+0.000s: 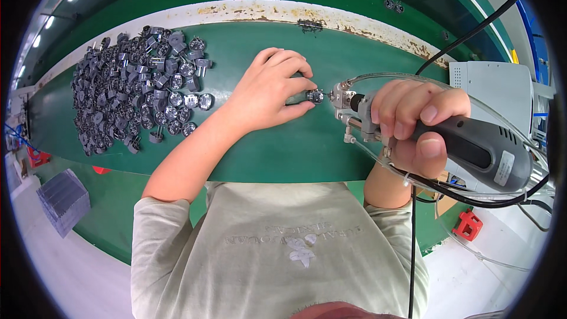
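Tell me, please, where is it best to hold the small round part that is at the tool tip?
Probably by its round rim, from the left: the left hand pinches the small round part that way, leaving its right side open to the tip of the power tool in the right hand.

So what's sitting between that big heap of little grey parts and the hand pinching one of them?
In the head view, only bare green tabletop separates the heap of small grey round parts from the left hand, which pinches one part.

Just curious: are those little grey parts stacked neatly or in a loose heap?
A loose heap: the grey parts lie jumbled on the green table.
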The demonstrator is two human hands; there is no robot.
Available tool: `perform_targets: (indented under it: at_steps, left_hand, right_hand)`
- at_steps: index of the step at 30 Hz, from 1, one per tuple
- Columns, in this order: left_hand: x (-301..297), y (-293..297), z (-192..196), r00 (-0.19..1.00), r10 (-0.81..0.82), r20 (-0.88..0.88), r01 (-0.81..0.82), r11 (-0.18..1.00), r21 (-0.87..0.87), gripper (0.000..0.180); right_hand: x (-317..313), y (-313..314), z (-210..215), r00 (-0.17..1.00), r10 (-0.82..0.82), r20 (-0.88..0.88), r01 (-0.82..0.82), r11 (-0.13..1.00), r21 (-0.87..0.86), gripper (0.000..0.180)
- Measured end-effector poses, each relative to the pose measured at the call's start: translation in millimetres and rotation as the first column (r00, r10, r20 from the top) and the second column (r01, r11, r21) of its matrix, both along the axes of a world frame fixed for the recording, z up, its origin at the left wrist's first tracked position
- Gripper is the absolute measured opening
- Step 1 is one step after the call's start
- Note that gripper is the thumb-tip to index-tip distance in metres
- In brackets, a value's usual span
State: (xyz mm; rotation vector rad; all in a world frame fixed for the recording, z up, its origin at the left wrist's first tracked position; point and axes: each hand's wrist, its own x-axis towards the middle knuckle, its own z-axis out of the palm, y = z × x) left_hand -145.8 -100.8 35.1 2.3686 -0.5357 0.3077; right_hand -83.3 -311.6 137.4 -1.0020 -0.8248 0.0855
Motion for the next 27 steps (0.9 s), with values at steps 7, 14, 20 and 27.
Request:
perform_targets:
  at_steps: [7, 14, 20, 27]
  left_hand:
    - [-0.2, -0.5, -0.6, 1.000, -0.004, 0.019, 0.004, 1.000, 0.001, 0.028]
    - [-2.0, -1.6, -0.5, 1.000, -0.001, 0.010, 0.001, 1.000, -0.004, 0.027]
    - [-0.8, -0.3, -0.5, 1.000, -0.011, 0.002, 0.011, 1.000, -0.024, 0.021]
    - [-1.6, -1.5, -2.6, 1.000, -0.012, 0.002, 0.012, 0.996, -0.084, 0.023]
  right_hand:
    - [0.5, 3.5, -1.9, 1.000, 0.006, 0.018, -0.005, 1.000, -0.016, 0.039]
    - [-2.8, 9.7, -3.1, 0.995, 0.037, 0.091, -0.029, 0.996, -0.083, 0.029]
    - [-1.5, 22.3, -4.0, 0.989, -0.017, 0.149, 0.059, 0.957, -0.284, 0.024]
    - [-7.9, 15.7, 1.4, 0.992, 0.060, 0.113, -0.046, 0.991, -0.123, 0.031]
